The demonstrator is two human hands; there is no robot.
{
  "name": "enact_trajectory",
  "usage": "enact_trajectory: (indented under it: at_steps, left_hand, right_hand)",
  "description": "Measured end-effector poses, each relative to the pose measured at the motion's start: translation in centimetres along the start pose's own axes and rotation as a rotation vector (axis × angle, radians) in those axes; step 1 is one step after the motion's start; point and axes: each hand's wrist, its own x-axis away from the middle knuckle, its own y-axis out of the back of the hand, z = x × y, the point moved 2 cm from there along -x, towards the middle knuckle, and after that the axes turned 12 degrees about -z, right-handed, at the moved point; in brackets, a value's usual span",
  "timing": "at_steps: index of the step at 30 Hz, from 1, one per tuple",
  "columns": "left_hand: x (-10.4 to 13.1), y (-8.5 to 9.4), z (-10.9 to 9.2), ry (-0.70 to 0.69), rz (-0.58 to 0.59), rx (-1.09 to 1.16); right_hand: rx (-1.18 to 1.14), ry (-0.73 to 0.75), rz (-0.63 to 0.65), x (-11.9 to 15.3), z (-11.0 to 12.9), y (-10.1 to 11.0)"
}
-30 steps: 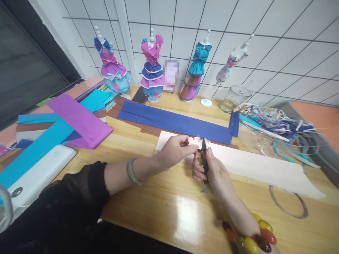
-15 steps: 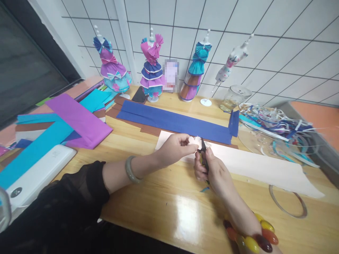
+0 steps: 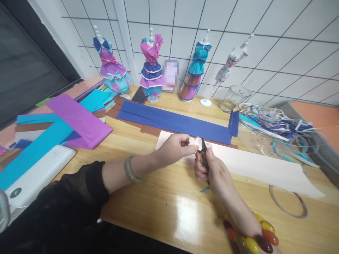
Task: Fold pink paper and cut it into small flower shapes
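Note:
My left hand (image 3: 176, 148) pinches a small pale pink piece with a scalloped, petal-like edge (image 3: 195, 141) between thumb and fingers. Wrapped round the handles of dark scissors (image 3: 203, 145), my right hand (image 3: 212, 168) holds their blades at the right edge of that piece. Below both hands lies a long pale pink strip (image 3: 259, 167), which looks like fabric or paper. Behind it a folded dark blue strip (image 3: 172, 120) rests over brown material (image 3: 150, 132). My fingers partly cover the scissors' handles.
Three dressed mini mannequins (image 3: 152, 70) and a bare patterned one (image 3: 233, 61) stand along the tiled wall. A glass jar (image 3: 235, 97) and a heap of ribbon scraps (image 3: 275, 123) are at right. Purple material (image 3: 82, 121), a white power bank (image 3: 43, 174) and a ring (image 3: 288, 203) lie around.
Both hands stay almost in place. The scissors' blades and the small pink piece have shifted only very slightly against each other.

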Motion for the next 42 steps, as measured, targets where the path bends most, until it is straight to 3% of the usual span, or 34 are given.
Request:
enact_trajectory:
  at_steps: [29,42]
  left_hand:
    - [-0.4,0.6,-1.4,0.022,0.085,-0.033]
    - [-0.6,0.8,-1.0,0.031,0.115,-0.034]
  right_hand:
    - [0.107,0.070,0.035,0.2,0.7,0.4]
    - [0.102,0.074,0.043,0.2,0.9,0.2]
